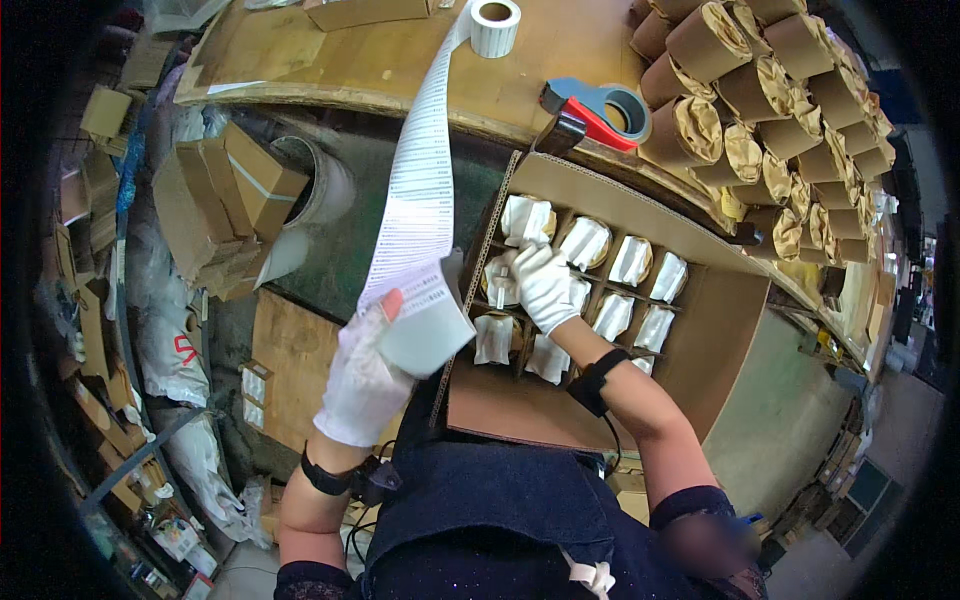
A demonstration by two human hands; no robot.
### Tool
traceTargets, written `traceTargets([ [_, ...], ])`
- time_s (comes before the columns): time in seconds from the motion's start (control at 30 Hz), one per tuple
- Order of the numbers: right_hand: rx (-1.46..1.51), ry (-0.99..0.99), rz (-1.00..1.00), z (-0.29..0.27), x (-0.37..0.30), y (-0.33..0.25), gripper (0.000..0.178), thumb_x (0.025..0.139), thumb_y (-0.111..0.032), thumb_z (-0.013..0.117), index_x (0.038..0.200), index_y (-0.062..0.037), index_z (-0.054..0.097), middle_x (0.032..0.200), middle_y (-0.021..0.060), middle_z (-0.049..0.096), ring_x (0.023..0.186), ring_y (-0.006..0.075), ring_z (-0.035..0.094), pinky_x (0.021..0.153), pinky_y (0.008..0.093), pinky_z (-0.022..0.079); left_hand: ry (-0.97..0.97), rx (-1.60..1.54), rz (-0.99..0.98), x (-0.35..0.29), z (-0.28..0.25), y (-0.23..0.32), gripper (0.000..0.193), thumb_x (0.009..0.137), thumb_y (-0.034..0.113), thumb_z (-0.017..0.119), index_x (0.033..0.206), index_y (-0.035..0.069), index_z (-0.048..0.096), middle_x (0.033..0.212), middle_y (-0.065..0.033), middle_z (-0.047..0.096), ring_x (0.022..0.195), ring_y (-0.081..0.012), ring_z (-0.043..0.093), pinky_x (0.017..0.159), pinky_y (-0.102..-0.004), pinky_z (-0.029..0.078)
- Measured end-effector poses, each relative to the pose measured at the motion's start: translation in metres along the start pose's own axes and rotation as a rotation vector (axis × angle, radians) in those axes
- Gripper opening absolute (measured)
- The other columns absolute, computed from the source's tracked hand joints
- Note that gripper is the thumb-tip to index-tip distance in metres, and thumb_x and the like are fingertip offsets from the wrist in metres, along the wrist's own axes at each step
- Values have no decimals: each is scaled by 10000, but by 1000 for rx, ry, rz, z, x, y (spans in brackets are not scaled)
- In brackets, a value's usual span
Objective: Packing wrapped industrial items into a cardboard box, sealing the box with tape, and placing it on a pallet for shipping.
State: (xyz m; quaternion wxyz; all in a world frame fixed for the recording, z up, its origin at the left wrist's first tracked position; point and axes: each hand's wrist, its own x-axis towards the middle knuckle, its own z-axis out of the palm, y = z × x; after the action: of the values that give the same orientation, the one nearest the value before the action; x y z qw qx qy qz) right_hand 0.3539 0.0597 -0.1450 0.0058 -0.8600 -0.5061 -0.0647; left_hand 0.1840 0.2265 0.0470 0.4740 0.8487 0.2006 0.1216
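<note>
Head view: the left hand [362, 385], wearing a white fabric glove with an uncovered thumb tip, is gripping a long white paper strip of printed labels [415, 185] between thumb and fingers. The strip is running up to a white label roll with a brown core [496, 38], which is standing on a yellowish wooden table [330, 62], and its near end is folding over beside the hand. The right hand [545, 288], also white-gloved, is reaching with bent fingers over the left-hand compartments of an open brown cardboard box [725, 335]; whether it is pinching anything, I cannot tell. Inside the box, round-edged packs topped with white wrapping [632, 262] are sitting in rows between dividers. Beyond the box, a red and blue-grey tape dispenser [603, 112] is lying at the table's edge, and brown paper-wrapped cylinders [692, 132] are resting in a stack to its right.
</note>
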Motion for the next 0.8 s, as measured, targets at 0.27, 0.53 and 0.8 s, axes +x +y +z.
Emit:
traceTargets([
  [0.27,1553,-124,780,-149,28,10,327,835,-278,703,1048,-31,676,837,44,681,696,112,585,669,249,471,-32,-1041,-526,-9,36,13,316,1012,183,422,1233,-27,505,1204,-119,591,1059,-174,598,904,-306,485],
  [0.53,1493,-183,619,-215,13,-19,386,756,-183,765,1102,-42,672,897,86,648,800,179,633,742,318,500,-392,-375,-66,25,15,21,350,847,97,665,1158,-19,555,1085,-121,637,950,-206,637,881,-309,486],
  [0.8,1063,350,299,-175,5,-12,216,675,-86,793,883,-105,734,894,49,644,858,219,595,722,336,487,-329,-1159,-778,34,30,36,322,864,-9,520,1182,-62,528,999,-201,648,893,-306,647,842,-331,507],
])
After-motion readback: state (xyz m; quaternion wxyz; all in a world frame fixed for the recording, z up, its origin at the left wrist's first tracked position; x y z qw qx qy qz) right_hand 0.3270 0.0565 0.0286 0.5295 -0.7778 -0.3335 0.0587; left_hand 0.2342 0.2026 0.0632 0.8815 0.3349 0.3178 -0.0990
